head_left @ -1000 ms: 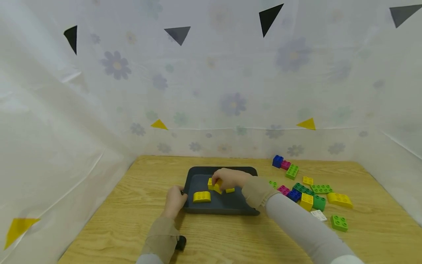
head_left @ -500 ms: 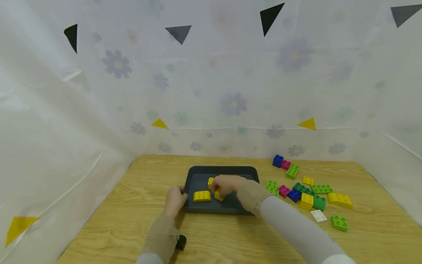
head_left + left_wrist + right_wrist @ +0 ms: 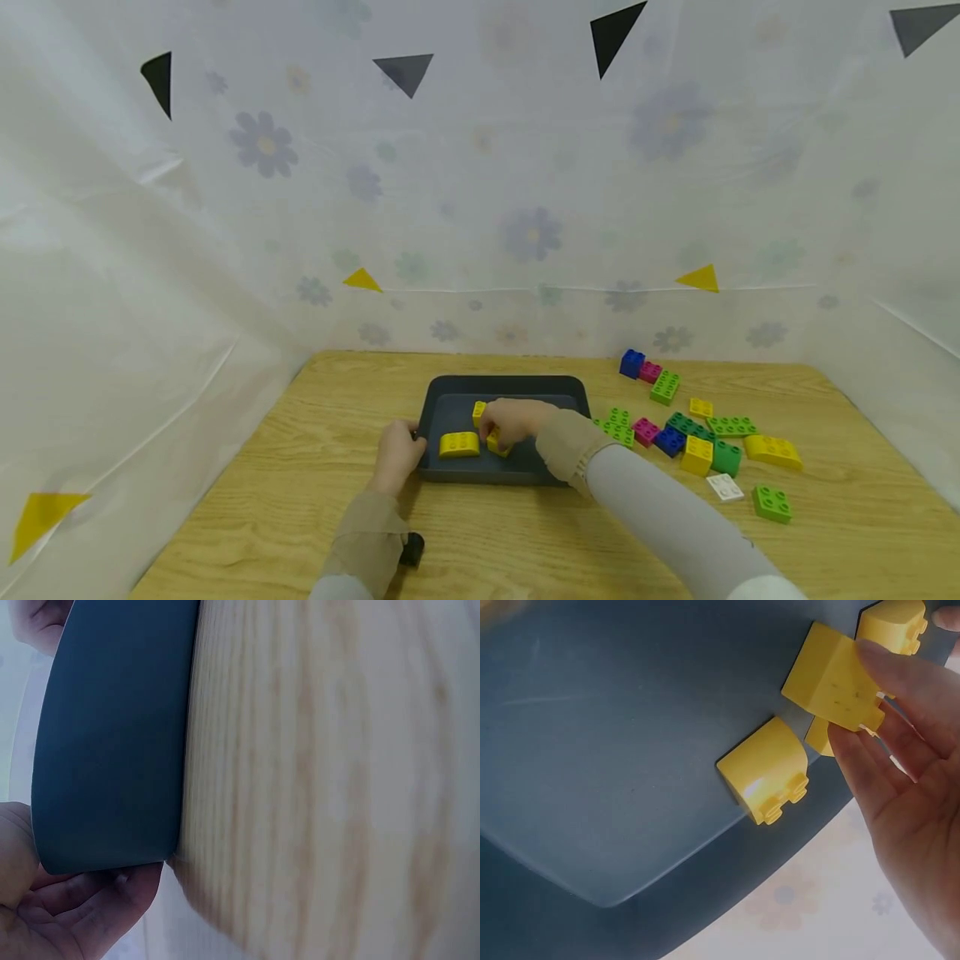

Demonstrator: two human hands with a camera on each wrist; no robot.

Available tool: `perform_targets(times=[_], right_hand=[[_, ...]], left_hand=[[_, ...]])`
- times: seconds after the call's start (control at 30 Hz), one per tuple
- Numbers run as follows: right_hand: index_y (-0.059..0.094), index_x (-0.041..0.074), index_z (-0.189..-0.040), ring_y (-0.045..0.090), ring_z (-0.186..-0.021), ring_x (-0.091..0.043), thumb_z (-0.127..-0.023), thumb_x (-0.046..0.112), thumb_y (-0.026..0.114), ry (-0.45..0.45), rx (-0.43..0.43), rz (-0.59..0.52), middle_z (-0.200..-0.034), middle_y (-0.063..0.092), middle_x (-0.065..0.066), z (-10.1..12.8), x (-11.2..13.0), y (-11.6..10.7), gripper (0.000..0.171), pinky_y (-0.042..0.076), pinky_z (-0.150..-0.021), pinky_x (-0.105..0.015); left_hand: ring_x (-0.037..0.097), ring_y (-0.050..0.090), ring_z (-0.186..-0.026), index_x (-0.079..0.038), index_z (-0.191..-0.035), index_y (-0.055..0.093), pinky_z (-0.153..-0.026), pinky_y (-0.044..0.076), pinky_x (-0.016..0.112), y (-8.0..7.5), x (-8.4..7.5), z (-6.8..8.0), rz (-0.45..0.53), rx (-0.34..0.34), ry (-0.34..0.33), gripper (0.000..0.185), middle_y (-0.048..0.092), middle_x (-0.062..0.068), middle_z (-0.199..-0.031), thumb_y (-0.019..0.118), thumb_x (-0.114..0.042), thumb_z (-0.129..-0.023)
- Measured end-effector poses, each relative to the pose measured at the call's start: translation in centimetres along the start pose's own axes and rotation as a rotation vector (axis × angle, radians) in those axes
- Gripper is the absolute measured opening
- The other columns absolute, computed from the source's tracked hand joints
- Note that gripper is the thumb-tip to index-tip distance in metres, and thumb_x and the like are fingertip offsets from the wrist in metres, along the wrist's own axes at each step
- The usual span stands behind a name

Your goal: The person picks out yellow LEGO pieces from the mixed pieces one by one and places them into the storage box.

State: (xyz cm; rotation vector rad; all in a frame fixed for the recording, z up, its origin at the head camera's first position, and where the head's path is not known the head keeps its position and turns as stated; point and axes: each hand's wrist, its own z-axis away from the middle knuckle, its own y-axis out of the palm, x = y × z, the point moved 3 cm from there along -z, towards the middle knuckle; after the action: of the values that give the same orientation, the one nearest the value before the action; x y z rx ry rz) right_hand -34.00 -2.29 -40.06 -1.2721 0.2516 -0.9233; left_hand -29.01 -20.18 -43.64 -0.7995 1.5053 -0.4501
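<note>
A dark blue-grey tray [image 3: 504,477] stands on the table, and my left hand [image 3: 399,457] grips its left end; the left wrist view shows the fingers [image 3: 124,900] against the tray's outer wall. Inside the tray, my right hand [image 3: 519,419] pinches a yellow sloped toy brick [image 3: 832,679] between thumb and fingers. To its left lies a yellow curved brick [image 3: 459,445]. Another yellow brick [image 3: 479,412] sits just behind, partly covered by the fingers. A further yellow rounded brick [image 3: 769,769] lies apart from the hand in the right wrist view; the forearm hides it from the head camera.
Right of the tray, several loose bricks are spread out: a blue brick [image 3: 632,364] at the back, a yellow arched brick [image 3: 773,451], a white plate brick [image 3: 725,487] and a lime green brick [image 3: 772,504]. A patterned white curtain [image 3: 525,167] hangs behind the table.
The right hand has moved slightly left and nearer with the yellow sloped brick. A yellow brick seen right of the fingers a second ago is now covered. The left hand stays on the tray.
</note>
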Motion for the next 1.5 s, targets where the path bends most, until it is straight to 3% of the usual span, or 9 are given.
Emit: perform_targets(times=[0.23,0.43,0.67,0.9,1.0,1.13,1.37,1.5], right_hand=[[0.066,0.013,-0.105,0.054,-0.089,-0.012,-0.08,0.001,0.064,-0.016,0.002,-0.013,-0.101,0.061,0.003,0.0,-0.1,0.0,0.027,0.047,-0.075,-0.024],[0.065,0.013,-0.107,0.055,-0.096,-0.016,-0.084,0.011,0.063,-0.09,-0.065,-0.021,-0.106,0.06,0.0,0.6,0.1,-1.1,0.023,0.047,-0.079,-0.028],[0.046,0.017,-0.133,0.041,-0.124,-0.027,-0.088,0.028,0.059,-0.085,-0.285,-0.01,-0.139,0.041,-0.007,1.7,-0.9,-3.6,0.048,0.038,-0.097,-0.041],[0.035,0.015,-0.141,0.027,-0.132,-0.035,-0.086,0.033,0.061,-0.108,-0.551,0.108,-0.145,0.029,-0.016,3.1,-3.8,-5.6,0.063,0.024,-0.105,-0.048],[0.033,0.013,-0.142,0.025,-0.131,-0.039,-0.085,0.032,0.062,-0.075,-0.616,0.142,-0.145,0.029,-0.02,3.8,-5.2,-6.2,0.067,0.022,-0.105,-0.054],[0.028,0.012,-0.144,0.019,-0.133,-0.042,-0.086,0.033,0.061,0.029,-0.62,0.135,-0.146,0.024,-0.022,4.8,-7.8,-6.5,0.071,0.016,-0.105,-0.057],[0.02,0.011,-0.147,0.012,-0.133,-0.045,-0.086,0.039,0.059,0.214,-0.58,0.016,-0.148,0.014,-0.026,7.3,-12.9,-6.7,0.077,0.014,-0.103,-0.061],[0.019,0.007,-0.146,0.013,-0.13,-0.049,-0.087,0.038,0.057,0.271,-0.595,-0.066,-0.145,0.012,-0.032,9.1,-15.6,-6.6,0.076,0.016,-0.1,-0.064]], left_hand=[[0.026,0.062,-0.076,0.014,-0.1,0.063,-0.06,0.052,0.033,0.1,0.1,0.0,-0.006,-0.001,0.008,0.027,0.064,0.026,-0.093,0.056,0.006,-0.076],[0.026,0.062,-0.078,0.015,-0.101,0.063,-0.061,0.052,0.033,0.1,0.1,0.0,0.003,0.007,0.002,0.027,0.064,0.026,-0.095,0.056,0.006,-0.077],[0.03,0.062,-0.084,0.016,-0.104,0.061,-0.064,0.053,0.035,0.1,0.1,-0.1,0.005,0.018,-0.017,0.028,0.062,0.029,-0.099,0.055,0.006,-0.078],[0.031,0.062,-0.084,0.017,-0.104,0.061,-0.064,0.053,0.035,0.0,0.3,-0.1,-0.009,0.005,-0.004,0.028,0.062,0.029,-0.1,0.056,0.006,-0.078],[0.033,0.062,-0.087,0.017,-0.105,0.06,-0.066,0.053,0.036,-0.1,0.4,-0.2,-0.015,0.008,-0.009,0.029,0.061,0.03,-0.101,0.055,0.006,-0.078],[0.032,0.062,-0.086,0.017,-0.104,0.061,-0.065,0.053,0.035,-0.1,0.4,-0.3,-0.013,0.004,-0.009,0.029,0.062,0.029,-0.1,0.056,0.006,-0.078],[0.029,0.062,-0.082,0.017,-0.103,0.061,-0.063,0.053,0.034,-0.1,0.4,-0.2,-0.013,0.001,0.001,0.028,0.062,0.029,-0.099,0.056,0.006,-0.077],[0.032,0.062,-0.086,0.016,-0.105,0.061,-0.065,0.053,0.035,-0.1,0.5,-0.2,-0.012,0.007,-0.011,0.029,0.061,0.03,-0.102,0.055,0.005,-0.078]])
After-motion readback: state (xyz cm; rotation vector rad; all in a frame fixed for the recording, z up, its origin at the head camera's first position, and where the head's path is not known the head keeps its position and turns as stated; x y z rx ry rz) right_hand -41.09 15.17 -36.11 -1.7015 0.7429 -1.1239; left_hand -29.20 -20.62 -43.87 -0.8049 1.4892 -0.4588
